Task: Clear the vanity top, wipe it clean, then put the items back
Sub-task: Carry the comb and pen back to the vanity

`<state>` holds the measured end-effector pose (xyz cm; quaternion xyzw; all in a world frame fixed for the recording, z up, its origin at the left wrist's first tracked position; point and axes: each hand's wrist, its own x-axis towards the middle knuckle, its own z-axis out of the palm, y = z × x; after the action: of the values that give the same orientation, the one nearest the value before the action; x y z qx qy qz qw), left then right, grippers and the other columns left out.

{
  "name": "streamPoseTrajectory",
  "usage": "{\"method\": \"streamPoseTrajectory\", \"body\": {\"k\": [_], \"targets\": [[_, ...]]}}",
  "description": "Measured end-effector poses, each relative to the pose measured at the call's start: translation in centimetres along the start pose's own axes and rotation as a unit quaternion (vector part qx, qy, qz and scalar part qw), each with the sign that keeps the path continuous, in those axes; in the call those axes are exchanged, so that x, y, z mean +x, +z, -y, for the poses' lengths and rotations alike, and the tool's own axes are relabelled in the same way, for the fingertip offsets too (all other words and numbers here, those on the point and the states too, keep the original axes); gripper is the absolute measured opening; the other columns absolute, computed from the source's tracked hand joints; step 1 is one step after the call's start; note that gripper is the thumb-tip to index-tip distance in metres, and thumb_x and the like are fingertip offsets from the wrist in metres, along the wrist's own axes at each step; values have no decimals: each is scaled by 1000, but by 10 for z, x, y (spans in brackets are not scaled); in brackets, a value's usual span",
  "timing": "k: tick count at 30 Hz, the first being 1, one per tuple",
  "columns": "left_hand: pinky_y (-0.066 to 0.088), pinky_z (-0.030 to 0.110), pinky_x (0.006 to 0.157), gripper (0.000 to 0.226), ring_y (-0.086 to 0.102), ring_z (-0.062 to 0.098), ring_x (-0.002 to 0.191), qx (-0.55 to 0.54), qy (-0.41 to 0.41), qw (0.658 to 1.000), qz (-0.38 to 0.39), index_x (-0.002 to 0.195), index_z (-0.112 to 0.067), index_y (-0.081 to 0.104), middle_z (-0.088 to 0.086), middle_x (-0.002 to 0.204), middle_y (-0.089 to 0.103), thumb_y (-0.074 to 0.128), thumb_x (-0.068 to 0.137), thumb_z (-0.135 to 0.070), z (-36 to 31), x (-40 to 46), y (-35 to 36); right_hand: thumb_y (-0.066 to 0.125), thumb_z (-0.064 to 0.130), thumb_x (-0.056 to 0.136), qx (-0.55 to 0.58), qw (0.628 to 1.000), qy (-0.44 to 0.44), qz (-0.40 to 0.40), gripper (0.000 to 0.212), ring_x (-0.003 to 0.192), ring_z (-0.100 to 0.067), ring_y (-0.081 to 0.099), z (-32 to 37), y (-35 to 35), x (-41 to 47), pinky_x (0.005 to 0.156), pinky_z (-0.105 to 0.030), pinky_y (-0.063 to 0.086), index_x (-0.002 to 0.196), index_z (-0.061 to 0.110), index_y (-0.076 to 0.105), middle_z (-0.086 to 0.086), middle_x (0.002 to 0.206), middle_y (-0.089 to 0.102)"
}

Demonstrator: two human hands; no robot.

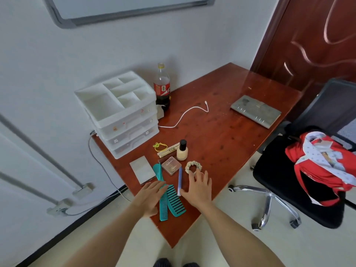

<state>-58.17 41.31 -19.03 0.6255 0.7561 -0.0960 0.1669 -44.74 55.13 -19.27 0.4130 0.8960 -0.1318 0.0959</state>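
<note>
Our left hand [152,197] lies flat, fingers together, beside the two teal plastic combs [169,197]; our right hand [198,186] hovers spread, holding nothing, by the cream fabric scrunchie [192,167]. The toiletries cluster on the reddish wooden vanity top [221,135], probably gathered for clearing.

Our open right hand [198,186] covers the near edge of the cream fabric scrunchie [193,167]. Drawer contents in the white plastic organiser [123,112] unreadable to us. Grey-framed board [123,10] cut off at top.
</note>
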Motion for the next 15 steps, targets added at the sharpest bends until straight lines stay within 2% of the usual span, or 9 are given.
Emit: {"method": "streamPoseTrajectory", "body": {"k": [4,8,11,15], "targets": [[11,39,115,75,15,22,141,15,45,999,-1,145,-22,22,3,152,23,64,83,-26,10,24,-2,48,61,83,25,1000,19,2,80,141,-38,4,6,4,14,112,-49,16,147,24,15,-12,155,10],[24,34,110,53,35,21,130,34,69,996,-37,134,-18,40,4,137,42,59,86,-30,15,42,-5,51,51,85,26,999,26,-28,74,136,-30,21,11,11,16,103,-42,32,145,22,21,-11,150,24],[28,34,108,45,38,21,125,67,84,994,-34,128,-15,43,4,133,45,58,87,-25,12,52,-10,52,40,87,30,996,44,-65,60,125,-24,36,15,13,17,93,-36,39,140,19,34,-8,139,39],[29,34,106,40,37,23,125,89,90,991,-34,128,-13,44,6,134,44,53,90,-20,7,57,-11,56,32,85,39,991,80,-96,36,108,-23,47,18,13,20,80,-36,42,118,16,52,-6,118,53]]}}
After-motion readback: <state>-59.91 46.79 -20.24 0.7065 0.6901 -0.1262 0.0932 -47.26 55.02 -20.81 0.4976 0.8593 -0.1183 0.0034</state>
